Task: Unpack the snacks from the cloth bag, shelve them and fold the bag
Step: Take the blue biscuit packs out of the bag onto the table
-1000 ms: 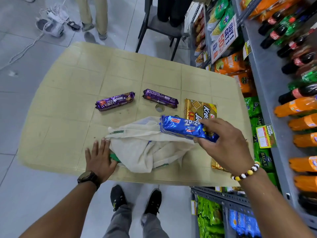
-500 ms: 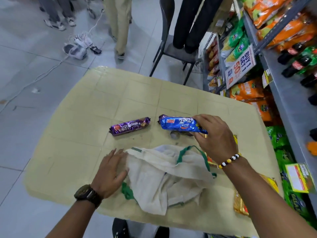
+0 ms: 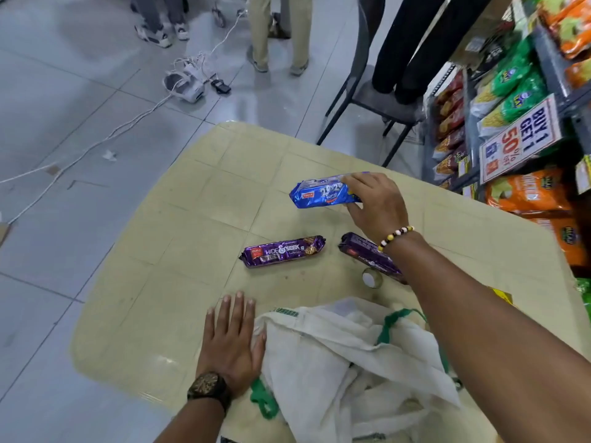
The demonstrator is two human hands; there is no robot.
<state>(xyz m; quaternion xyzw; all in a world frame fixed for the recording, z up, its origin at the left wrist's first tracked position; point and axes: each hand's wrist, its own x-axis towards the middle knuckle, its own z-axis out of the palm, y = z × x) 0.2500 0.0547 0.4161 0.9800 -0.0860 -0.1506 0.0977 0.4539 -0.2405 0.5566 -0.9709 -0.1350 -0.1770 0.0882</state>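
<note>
Here, at frame centre, our right hand [image 3: 375,204] grips a blue packet [image 3: 319,195] above the table [image 3: 198,251]. Our left hand [image 3: 232,343] lies flat, fingers spread, on the bag [image 3: 335,356] at lower centre. Two purple packets [image 3: 283,251] lie between.

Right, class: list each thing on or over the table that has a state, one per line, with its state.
Blue pack: sealed, gripped by the right hand, far side of the table.
Left purple pack: sealed, lying flat, untouched.
Right purple pack: sealed, lying flat, partly hidden by the arm.
Cloth bag: crumpled, unfolded, mouth open.
Left hand: flat, pressing the bag's edge.
</note>
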